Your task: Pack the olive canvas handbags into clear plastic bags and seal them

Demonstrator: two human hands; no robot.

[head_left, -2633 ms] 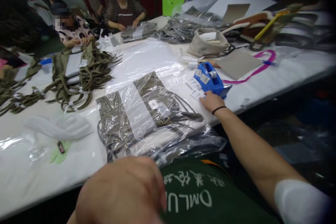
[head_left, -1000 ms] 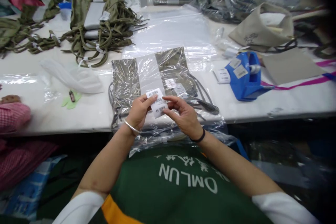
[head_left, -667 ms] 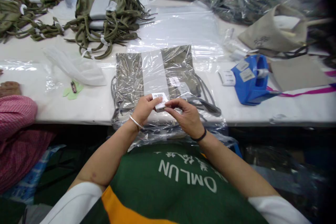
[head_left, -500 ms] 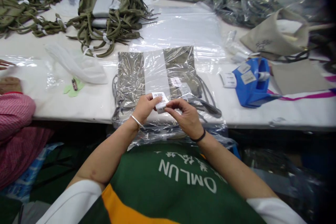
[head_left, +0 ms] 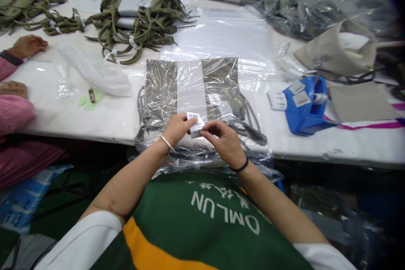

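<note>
Pinched in my left hand (head_left: 179,128) is a small strip of white printed labels (head_left: 195,125), its thumb lying across the front. The thumb and forefinger of my right hand (head_left: 224,140) are closed on the strip's right edge. Below both hands lies a folded olive-green cloth item (head_left: 158,86) inside a clear plastic bag (head_left: 249,112). A pale band (head_left: 191,84) runs down its middle, and dark cords show at its sides. More bagged layers stick out over the table's near edge.
To the right stand a blue tape dispenser (head_left: 299,112) with a label roll and a beige cloth bag (head_left: 329,52). Clear plastic bags (head_left: 221,36) lie beyond. Olive items with straps (head_left: 136,21) are piled far left. A co-worker's hand (head_left: 30,46) rests on the table (head_left: 63,118).
My hands keep hold of the label strip, which is tilted slightly differently. The view has shifted a little. At the left, a co-worker's hand has come further over the table.
</note>
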